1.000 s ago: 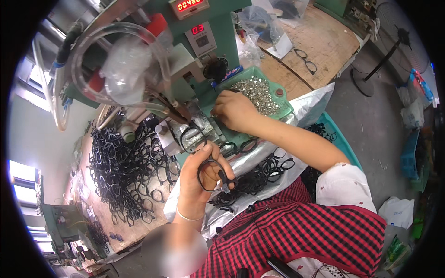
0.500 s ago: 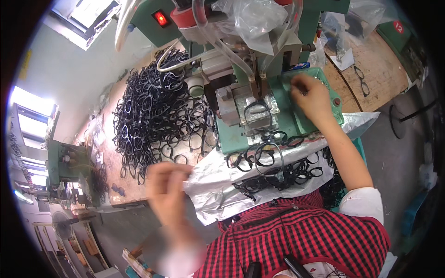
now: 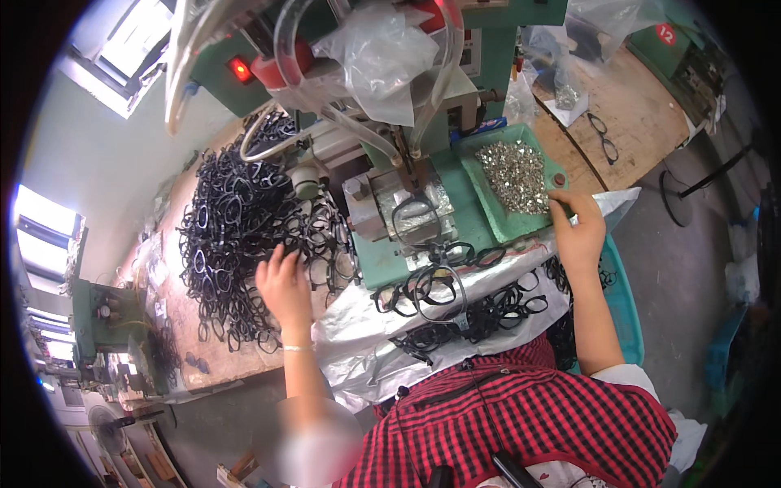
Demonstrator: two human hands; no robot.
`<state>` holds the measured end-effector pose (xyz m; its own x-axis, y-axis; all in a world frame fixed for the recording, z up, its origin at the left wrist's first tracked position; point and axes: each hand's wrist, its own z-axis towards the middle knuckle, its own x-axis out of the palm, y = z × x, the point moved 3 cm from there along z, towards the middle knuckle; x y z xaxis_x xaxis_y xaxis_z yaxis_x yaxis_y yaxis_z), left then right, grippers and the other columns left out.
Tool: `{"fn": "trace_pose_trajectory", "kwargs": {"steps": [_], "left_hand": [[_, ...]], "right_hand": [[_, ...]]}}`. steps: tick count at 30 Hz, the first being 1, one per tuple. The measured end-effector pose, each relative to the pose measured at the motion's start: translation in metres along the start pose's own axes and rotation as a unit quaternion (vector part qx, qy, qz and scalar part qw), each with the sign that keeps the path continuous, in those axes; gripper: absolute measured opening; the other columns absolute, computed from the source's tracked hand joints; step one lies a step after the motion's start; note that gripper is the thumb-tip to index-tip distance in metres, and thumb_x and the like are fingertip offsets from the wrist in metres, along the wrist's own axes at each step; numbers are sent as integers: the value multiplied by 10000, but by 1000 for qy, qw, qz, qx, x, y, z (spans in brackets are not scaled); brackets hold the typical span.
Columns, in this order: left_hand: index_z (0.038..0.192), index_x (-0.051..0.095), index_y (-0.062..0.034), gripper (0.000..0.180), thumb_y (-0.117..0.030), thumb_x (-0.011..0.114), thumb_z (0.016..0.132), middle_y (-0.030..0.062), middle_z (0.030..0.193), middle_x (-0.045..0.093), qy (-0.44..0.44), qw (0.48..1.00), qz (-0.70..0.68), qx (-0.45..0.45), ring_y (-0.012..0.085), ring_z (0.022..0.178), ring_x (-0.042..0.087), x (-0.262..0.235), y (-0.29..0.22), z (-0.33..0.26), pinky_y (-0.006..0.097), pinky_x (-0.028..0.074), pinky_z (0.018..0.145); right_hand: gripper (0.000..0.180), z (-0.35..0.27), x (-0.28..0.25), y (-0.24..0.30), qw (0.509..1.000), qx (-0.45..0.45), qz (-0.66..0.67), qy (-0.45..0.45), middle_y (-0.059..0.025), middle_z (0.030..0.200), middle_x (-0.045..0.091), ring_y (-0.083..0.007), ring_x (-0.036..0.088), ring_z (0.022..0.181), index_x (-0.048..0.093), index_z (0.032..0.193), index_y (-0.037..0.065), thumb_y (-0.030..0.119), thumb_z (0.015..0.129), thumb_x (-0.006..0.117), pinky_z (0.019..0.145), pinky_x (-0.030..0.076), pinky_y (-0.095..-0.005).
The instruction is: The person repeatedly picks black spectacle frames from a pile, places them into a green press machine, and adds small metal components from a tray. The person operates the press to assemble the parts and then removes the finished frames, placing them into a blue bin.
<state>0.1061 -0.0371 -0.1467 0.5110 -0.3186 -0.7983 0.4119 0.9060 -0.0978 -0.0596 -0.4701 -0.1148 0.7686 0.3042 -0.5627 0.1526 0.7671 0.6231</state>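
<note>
My left hand (image 3: 285, 289) reaches over the edge of a large heap of black eyeglass frames (image 3: 236, 211), its fingers apart and nothing seen in them. My right hand (image 3: 581, 232) is at the near right corner of a green tray (image 3: 498, 220) holding many small shiny metal pieces (image 3: 514, 175). Its thumb and forefinger come together there; whatever they pinch is too small to make out. Between the hands, one eyeglass frame (image 3: 464, 294) lies with one rim on the green machine's metal fixture (image 3: 443, 195) and the other hanging toward me.
More black frames (image 3: 480, 313) lie on silver sheeting (image 3: 346, 329) over my lap. A teal basket (image 3: 622, 305) with frames stands at my right. Clear hoses (image 3: 358, 122) and a plastic bag (image 3: 378, 61) hang on the machine. A lone frame (image 3: 604, 138) lies on the right tabletop.
My right hand has drawn back from over the tray to its near right corner, uncovering the metal pieces. My left hand has moved up to the heap. The view has shifted slightly.
</note>
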Motion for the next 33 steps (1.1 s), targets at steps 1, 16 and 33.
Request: {"fn": "trace_pose_trajectory", "kwargs": {"steps": [1, 16, 33], "left_hand": [[1062, 720, -73, 181, -103, 662, 893, 104, 1137, 689, -20, 1000, -13, 2, 363, 1072, 587, -11, -4, 2, 464, 416, 989], [1053, 516, -88, 105, -192, 510, 1040, -5, 752, 464, 3, 584, -758, -290, 51, 568, 344, -25, -87, 35, 202, 286, 446], [973, 414, 32, 237, -168, 299, 1027, 208, 800, 691, -158, 849, -503, -14, 230, 661, 645, -132, -162, 134, 287, 543, 675]], "right_hand": [[127, -3, -4, 1, 999, 18, 34, 18, -116, 900, 699, -294, 652, 897, 736, 928, 52, 55, 803, 717, 814, 499, -379], [395, 33, 68, 128, 898, 33, 418, 137, -86, 818, 682, -178, 674, 804, 550, 1143, 23, 49, 771, 682, 773, 497, -301], [571, 38, 52, 157, 888, 62, 430, 150, -132, 895, 682, -244, 675, 853, 480, 1292, 16, 56, 760, 683, 792, 499, -333]]}}
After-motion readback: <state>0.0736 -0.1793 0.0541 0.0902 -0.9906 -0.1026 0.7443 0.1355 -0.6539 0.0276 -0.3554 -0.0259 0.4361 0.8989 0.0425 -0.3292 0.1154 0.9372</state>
